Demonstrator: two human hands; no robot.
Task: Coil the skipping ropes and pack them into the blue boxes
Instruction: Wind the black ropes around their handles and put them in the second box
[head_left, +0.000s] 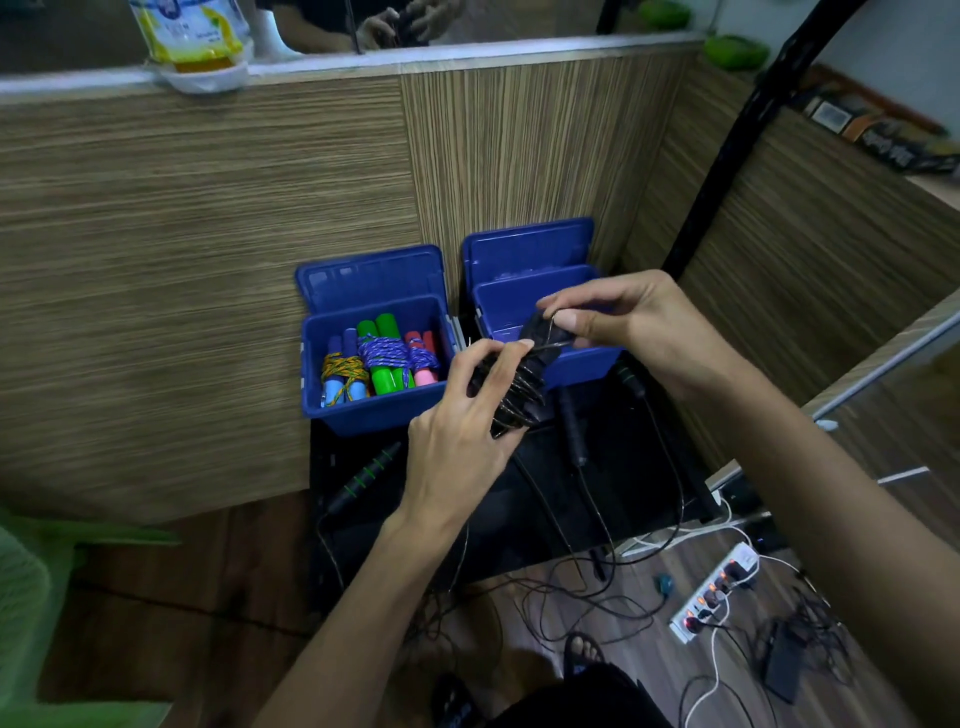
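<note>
My left hand (457, 415) gripped black rope bundle (519, 387); right hand (618, 322) pinched its cord end, winding. Left box (374, 410) held three coiled ropes (379, 358); right box (524, 301) apparently empty. Loose ropes (574, 431) remained behind.

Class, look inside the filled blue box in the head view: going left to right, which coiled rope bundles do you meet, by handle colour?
Blue-handled bundle → green-handled bundle → pink-handled bundle, all standing side by side in the left blue box.
</note>
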